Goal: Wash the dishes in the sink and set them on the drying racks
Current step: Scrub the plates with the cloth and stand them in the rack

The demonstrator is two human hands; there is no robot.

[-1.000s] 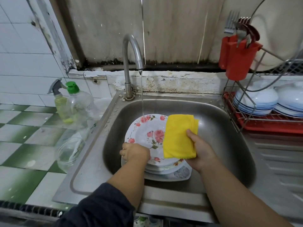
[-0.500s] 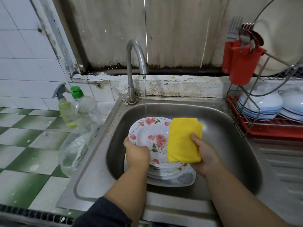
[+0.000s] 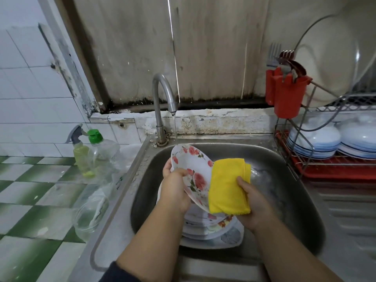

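A white plate with red flowers (image 3: 192,169) is tilted up over the steel sink (image 3: 270,157), its top edge under the thin stream from the tap (image 3: 162,92). My left hand (image 3: 175,188) grips the plate by its left rim. My right hand (image 3: 254,206) holds a folded yellow cloth (image 3: 228,186) against the plate's right side. Below them a stack of several plates (image 3: 211,228) lies in the sink bottom.
A wire drying rack (image 3: 333,167) with a red tray stands at the right, holding upturned white bowls (image 3: 315,139). A red cutlery holder (image 3: 286,94) hangs on it. A spray bottle (image 3: 80,151), a green-capped bottle (image 3: 103,153) and a clear cup (image 3: 89,212) stand left of the sink.
My left hand has lifted the top flowered plate off the stack and tilted it upright. The yellow cloth in my right hand stays against the plate.
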